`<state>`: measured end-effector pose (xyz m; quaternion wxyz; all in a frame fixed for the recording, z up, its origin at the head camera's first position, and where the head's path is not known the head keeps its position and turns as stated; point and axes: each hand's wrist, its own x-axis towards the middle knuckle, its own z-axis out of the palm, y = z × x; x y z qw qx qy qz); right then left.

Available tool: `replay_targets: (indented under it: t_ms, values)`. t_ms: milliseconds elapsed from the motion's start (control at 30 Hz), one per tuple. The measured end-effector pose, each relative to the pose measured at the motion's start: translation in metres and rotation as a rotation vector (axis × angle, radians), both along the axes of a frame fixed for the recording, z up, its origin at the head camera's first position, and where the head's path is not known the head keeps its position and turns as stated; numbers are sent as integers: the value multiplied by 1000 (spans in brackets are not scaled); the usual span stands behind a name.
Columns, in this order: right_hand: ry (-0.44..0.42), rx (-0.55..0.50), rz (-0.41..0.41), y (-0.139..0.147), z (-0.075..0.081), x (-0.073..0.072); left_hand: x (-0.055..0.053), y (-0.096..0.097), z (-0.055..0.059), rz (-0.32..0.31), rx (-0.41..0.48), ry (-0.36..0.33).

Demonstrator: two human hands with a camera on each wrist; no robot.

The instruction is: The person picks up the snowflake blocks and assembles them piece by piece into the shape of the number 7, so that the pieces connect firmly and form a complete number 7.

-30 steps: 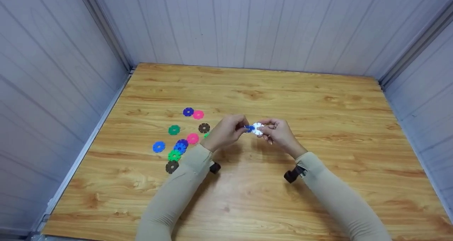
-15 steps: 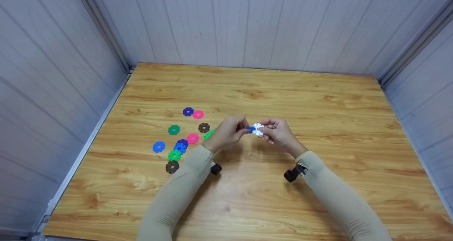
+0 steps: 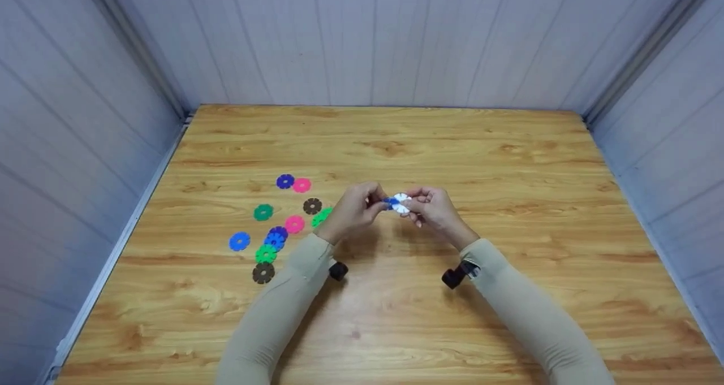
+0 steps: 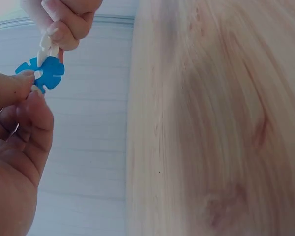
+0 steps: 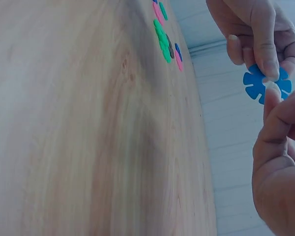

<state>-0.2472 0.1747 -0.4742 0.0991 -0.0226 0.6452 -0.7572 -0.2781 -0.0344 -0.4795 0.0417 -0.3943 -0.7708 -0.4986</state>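
Over the middle of the table, my left hand (image 3: 357, 207) pinches a blue notched plastic disc (image 4: 51, 73) between thumb and forefinger. My right hand (image 3: 440, 212) pinches a white notched disc (image 3: 401, 203) by its right side, thumb on its face. The two discs meet at their edges, and in the left wrist view the white disc (image 4: 42, 52) stands edge-on against the blue one at a notch. In the right wrist view the blue disc (image 5: 256, 90) faces the camera, while fingers hide most of the white one.
Left of my hands, several loose notched discs lie on the wooden table (image 3: 509, 176): a pink disc (image 3: 294, 224), a dark green disc (image 3: 263, 212), a brown disc (image 3: 263, 273) and a blue disc (image 3: 240, 241) among them. Some overlap. Pale panel walls (image 3: 345, 40) enclose the table.
The head view has shifted slightly, so everything sits a little further left in it. Both hands keep hold of the blue and white discs, which stay together.
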Motion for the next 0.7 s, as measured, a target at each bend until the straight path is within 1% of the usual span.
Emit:
replay_targets:
  t_ms: [100,200,267,333,433,567,700]
  values:
    - [-5,15,10,-2,0,-2,0,-5,0,8,-25,-4]
    - [-23,35,11,0,0,-3,-1,-9,0,13,-79,-6]
    - [-36,38,9,2,-1,-4,-1,-13,0,37,-109,-13]
    - [-50,37,4,4,-2,-5,-1,-18,0,75,-137,-18]
    - [-66,20,-12,7,-2,-6,-3,-28,3,124,-159,-39]
    - [-74,9,-15,10,-1,-7,-7,-44,8,156,-186,-68]
    - [-73,12,-4,11,-1,-7,-12,-61,7,176,-191,-91]
